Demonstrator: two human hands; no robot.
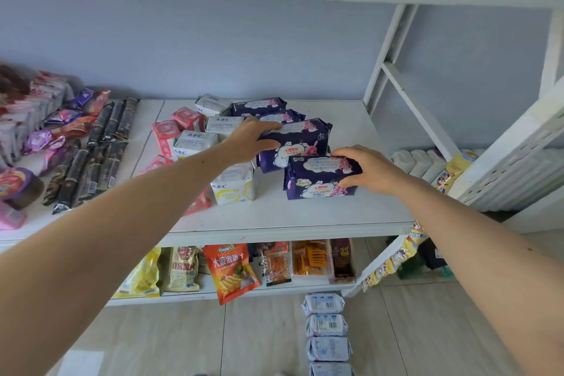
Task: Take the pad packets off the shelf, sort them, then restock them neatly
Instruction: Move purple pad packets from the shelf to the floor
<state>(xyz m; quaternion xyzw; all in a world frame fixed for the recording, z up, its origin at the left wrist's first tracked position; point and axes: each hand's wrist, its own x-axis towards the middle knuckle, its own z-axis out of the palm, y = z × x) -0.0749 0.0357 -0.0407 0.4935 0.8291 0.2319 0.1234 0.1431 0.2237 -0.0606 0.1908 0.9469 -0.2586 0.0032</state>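
On the white shelf point(305, 217) lie several pad packets in rows: dark purple ones at the right, white ABC ones point(195, 142) in the middle, red ones point(166, 131) to the left. My right hand point(369, 169) grips the right end of the nearest purple packet point(317, 177), which stands on the shelf. My left hand point(250, 139) rests on the top left edge of the purple packet behind it point(300, 140), fingers curled over it. Two more purple packets point(259, 105) stand further back. Several pale packets point(325, 327) lie in a line on the floor below.
Dark snack sticks point(100, 143) and pink and purple sweets point(39, 137) fill the shelf's left part. Snack bags point(232, 272) stand on the lower shelf. A white rack frame point(396, 82) rises at the right, with white bottles point(418, 162) behind it.
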